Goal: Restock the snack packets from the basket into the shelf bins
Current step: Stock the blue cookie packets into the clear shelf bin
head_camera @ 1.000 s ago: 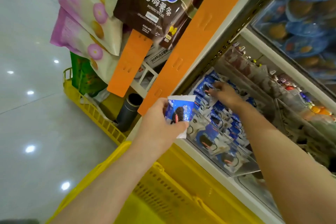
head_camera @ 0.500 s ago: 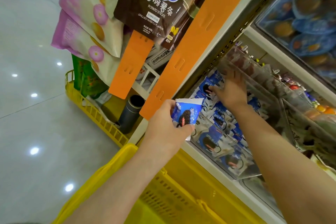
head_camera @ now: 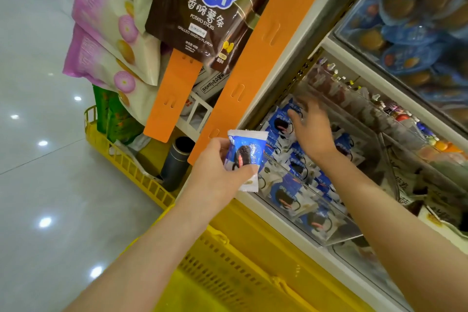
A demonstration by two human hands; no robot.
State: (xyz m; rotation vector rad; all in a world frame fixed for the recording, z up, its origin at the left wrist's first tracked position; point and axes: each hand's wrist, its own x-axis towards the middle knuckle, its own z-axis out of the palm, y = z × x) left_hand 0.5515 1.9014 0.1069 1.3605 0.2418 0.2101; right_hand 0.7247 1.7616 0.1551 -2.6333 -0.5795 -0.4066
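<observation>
Bright, even store light; lamp glare on glossy floor (head_camera: 38,185); soft, warped edges.

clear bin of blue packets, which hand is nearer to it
Right. The right hand is over the clear bin; the left hand holds a blue packet outside its front corner.

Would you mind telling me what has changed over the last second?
The right hand moved from pressing the rear packets in the clear bin toward its back wall and spread its fingers; contact now is unclear. Nothing was taken or released. The left hand still holds the blue packet near the bin's front.
</observation>
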